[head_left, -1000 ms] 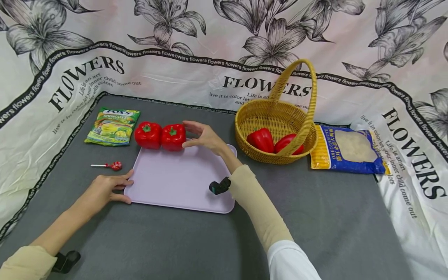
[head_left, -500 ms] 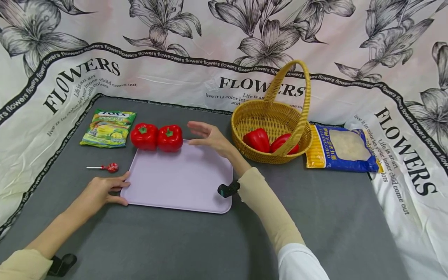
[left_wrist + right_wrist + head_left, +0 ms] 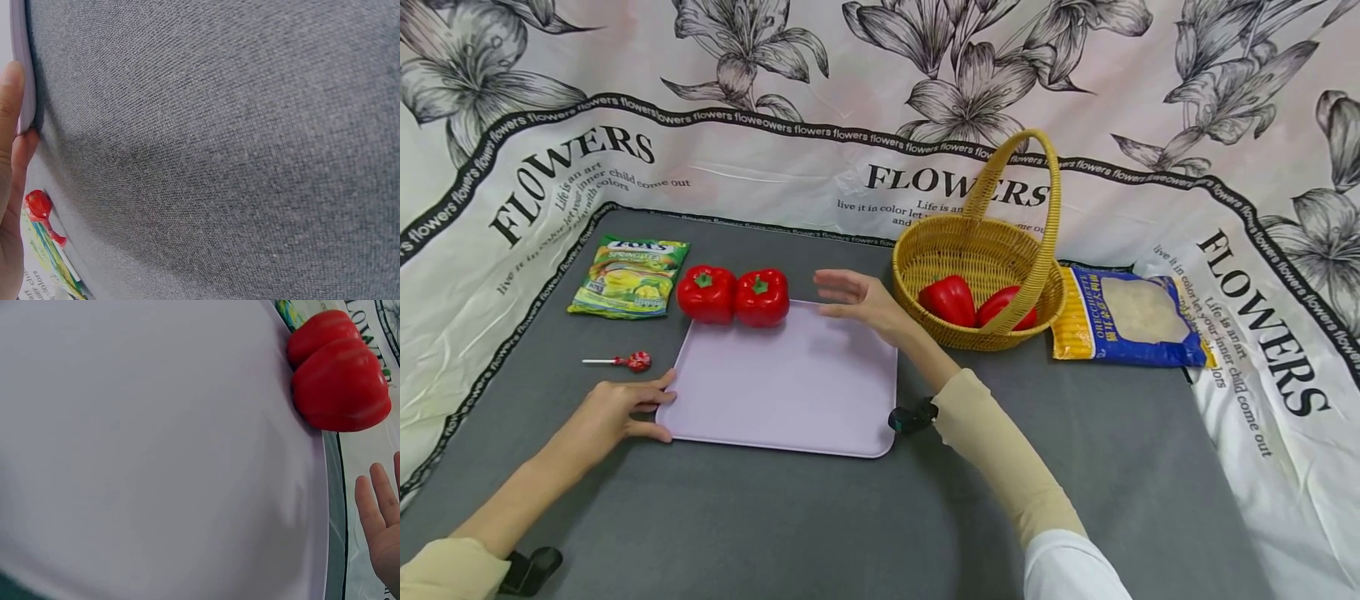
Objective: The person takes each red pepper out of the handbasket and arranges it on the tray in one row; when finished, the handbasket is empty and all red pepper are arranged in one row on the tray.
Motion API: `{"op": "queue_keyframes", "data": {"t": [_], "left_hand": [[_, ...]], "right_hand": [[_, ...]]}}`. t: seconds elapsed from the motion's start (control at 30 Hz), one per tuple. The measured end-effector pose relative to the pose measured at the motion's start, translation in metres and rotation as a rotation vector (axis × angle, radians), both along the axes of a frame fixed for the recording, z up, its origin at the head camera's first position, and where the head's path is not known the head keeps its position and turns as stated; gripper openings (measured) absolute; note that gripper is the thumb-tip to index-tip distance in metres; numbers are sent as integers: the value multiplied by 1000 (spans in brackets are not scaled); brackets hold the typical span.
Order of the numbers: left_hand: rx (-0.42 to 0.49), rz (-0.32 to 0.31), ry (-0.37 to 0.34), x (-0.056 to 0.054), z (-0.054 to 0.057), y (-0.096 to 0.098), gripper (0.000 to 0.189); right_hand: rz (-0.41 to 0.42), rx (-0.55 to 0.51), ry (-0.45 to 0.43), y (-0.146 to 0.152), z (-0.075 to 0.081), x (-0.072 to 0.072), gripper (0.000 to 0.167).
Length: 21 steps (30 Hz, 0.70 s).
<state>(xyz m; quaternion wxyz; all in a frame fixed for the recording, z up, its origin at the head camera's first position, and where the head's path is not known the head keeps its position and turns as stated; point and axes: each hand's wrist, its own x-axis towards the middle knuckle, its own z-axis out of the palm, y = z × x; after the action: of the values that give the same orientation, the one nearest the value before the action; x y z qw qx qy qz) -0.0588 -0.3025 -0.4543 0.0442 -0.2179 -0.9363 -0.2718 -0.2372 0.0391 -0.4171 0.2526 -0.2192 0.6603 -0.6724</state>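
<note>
My left hand (image 3: 613, 412) holds the near left corner of a pale lilac tray (image 3: 782, 392), its thumb and fingers at the rim. In the left wrist view the thumb (image 3: 9, 103) lies along the tray edge. Two red bell peppers (image 3: 762, 297) with green stems stand side by side at the tray's far left corner. My right hand (image 3: 865, 307) hovers over the far right part of the tray, fingers extended and holding nothing. A gap separates it from the nearer pepper (image 3: 342, 387) in the right wrist view.
A yellow wicker basket (image 3: 917, 321) with two red peppers (image 3: 948, 301) stands right of the tray. Beside it lies a blue and yellow pasta bag (image 3: 1138, 321). A green candy bag (image 3: 631, 277) and a red lollipop (image 3: 638, 361) lie on the left.
My right hand has let go of the right-hand pepper and drawn away to the right. The left hand keeps its hold on the tray, and both peppers stay in place.
</note>
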Motion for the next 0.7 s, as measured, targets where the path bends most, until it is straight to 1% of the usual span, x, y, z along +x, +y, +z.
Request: {"op": "queue_keyframes", "data": {"t": [0.23, 0.37, 0.5, 0.7], "left_hand": [[-5, 0, 2, 0, 1, 1, 57], [-12, 1, 11, 0, 1, 2, 56], [-22, 0, 21, 0, 1, 3, 56], [-25, 1, 1, 0, 2, 2, 57]], "right_hand": [[1, 1, -1, 9, 1, 7, 50], [-18, -8, -6, 16, 3, 11, 48], [-36, 2, 13, 25, 6, 17, 46], [-46, -29, 12, 40, 12, 28, 44]]}}
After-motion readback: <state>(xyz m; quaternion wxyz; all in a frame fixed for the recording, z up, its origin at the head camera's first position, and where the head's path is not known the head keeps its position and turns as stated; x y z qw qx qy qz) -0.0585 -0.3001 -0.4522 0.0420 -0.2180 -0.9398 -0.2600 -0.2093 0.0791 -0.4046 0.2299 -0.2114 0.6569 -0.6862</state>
